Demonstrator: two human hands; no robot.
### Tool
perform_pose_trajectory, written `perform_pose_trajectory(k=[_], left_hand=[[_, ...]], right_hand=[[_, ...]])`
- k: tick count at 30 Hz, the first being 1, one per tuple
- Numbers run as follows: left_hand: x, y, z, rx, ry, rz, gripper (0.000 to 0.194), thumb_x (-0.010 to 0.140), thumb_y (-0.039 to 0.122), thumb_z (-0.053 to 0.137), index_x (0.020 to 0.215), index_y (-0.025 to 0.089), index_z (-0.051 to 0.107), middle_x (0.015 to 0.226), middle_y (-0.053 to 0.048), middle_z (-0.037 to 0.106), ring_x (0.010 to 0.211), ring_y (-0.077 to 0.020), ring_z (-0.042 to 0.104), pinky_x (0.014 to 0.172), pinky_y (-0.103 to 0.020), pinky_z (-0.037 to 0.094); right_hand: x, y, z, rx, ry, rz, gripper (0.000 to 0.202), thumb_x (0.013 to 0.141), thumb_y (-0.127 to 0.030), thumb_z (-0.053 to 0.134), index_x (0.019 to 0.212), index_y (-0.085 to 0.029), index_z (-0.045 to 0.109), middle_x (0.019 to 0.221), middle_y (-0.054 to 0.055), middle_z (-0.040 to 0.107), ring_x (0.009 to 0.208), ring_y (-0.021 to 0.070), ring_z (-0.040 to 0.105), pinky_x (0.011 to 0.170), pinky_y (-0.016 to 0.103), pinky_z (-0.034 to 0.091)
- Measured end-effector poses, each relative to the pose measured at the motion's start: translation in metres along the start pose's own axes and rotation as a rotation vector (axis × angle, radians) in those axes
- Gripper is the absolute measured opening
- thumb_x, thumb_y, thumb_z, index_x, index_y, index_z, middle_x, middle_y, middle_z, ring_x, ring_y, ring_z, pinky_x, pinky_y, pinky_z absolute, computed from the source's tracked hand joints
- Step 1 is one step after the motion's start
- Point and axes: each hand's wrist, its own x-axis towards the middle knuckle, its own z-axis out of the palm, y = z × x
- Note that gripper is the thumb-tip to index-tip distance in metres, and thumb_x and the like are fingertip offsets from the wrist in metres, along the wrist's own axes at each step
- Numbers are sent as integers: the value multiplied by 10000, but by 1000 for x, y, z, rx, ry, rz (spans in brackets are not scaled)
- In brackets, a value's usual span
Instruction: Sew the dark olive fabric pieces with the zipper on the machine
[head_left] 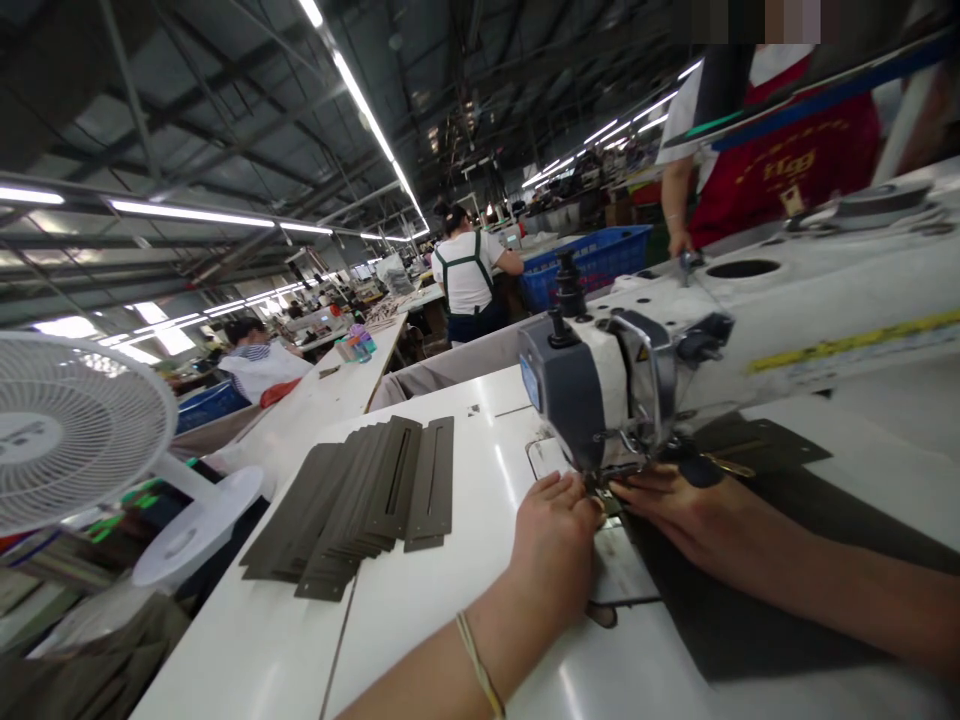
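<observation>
Factory hall with a dark steel roof (225,80) and long strip lights (367,105). Rows of white benches (337,385) run to the far end. A white fan (71,430) stands at near left; a blue crate (600,255) sits far right.

One head-worn view, tilted, looks forward and down from close above the white table (420,600). The sewing machine (600,390) fills the near right; both forearms enter from the bottom edge. Beyond, it faces down the long workshop hall under the ceiling lights (360,100).
</observation>
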Motion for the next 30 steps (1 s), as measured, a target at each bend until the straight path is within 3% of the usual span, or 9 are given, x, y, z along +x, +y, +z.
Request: perform_pose_trajectory(k=[8, 15, 21, 26, 30], left_hand=[[0, -1, 0, -9, 40, -31, 102, 873, 117, 608, 809, 171, 665, 930, -63, 742, 940, -201, 692, 942, -351, 527], [-4, 0, 0, -23, 77, 13, 133, 886, 112, 577, 802, 172, 660, 988, -71, 738, 986, -203, 687, 964, -354, 512], [-3, 0, 3, -24, 83, 0, 143, 900, 153, 584, 773, 179, 645, 913, -54, 742, 912, -203, 696, 898, -348, 532], [-5, 1, 4, -43, 87, -100, 129, 876, 112, 560, 784, 182, 616, 945, -54, 728, 889, -214, 679, 860, -363, 517], [-11, 2, -3, -32, 32, -263, 201, 851, 53, 470, 949, 181, 591, 888, -49, 697, 837, -215, 646, 834, -372, 492]], right_hand=[[-3, 6, 5, -12, -43, 2, 343, 889, -60, 387, 1036, -190, 669, 994, 78, 722, 881, 175, 697, 763, 271, 572], [-1, -1, -3, 44, -6, 31, 336, 899, -98, 375, 929, -220, 687, 934, 47, 731, 822, 179, 700, 700, 274, 578], [-1, -6, 3, 33, 62, 85, 348, 899, -122, 382, 992, -232, 699, 933, 44, 731, 811, 179, 695, 705, 286, 573], [-10, -1, 14, -74, 63, 149, 265, 927, -321, 459, 1057, -194, 653, 956, 89, 720, 826, 244, 692, 797, 437, 569], [-26, 10, 13, -139, 16, 156, 390, 884, -472, 551, 1145, -190, 620, 1076, 127, 707, 1014, 315, 663, 916, 582, 506]])
